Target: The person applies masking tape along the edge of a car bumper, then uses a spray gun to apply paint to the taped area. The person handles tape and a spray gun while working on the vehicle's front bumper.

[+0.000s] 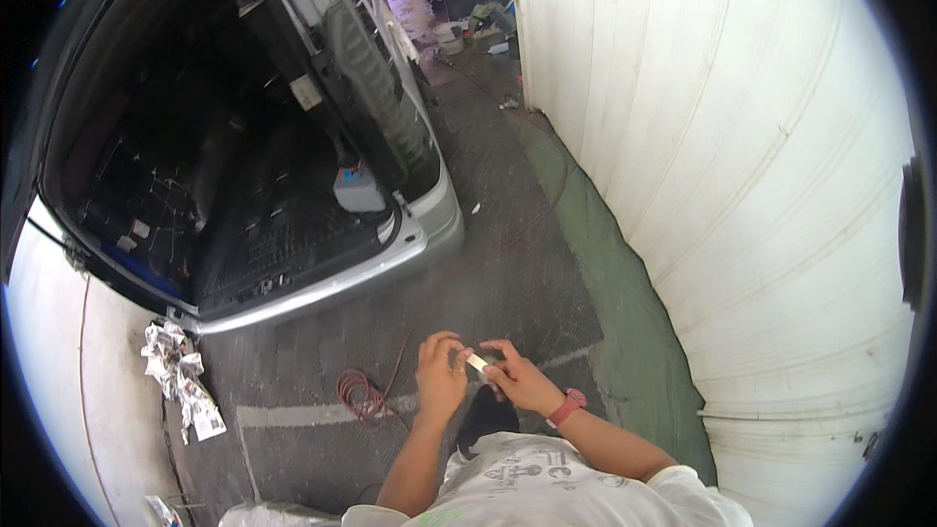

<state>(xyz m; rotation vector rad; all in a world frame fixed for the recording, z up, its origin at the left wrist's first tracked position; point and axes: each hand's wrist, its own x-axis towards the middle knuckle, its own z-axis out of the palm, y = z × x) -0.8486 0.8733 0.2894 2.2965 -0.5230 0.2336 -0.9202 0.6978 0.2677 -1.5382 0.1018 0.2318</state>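
In front of my body I hold a small pale yellow block-like piece [476,362]; its exact kind is too small to tell. My left hand [443,376] pinches its upper left end between thumb and fingers. At the lower right end, the fingers of my right hand [520,383] are closed on it, with the index finger arched above. A red watch [567,407] circles my right wrist. Ahead and to the left stands a silver van [429,224] with its rear open, apart from both hands.
A coiled red hose [361,395] lies on the dark floor [312,356] to my left. Crumpled newspaper [185,381] sits by the left wall. A grey box [359,191] stands inside the van's edge. A pale ribbed wall [742,137] and a green strip of floor [644,332] run along my right.
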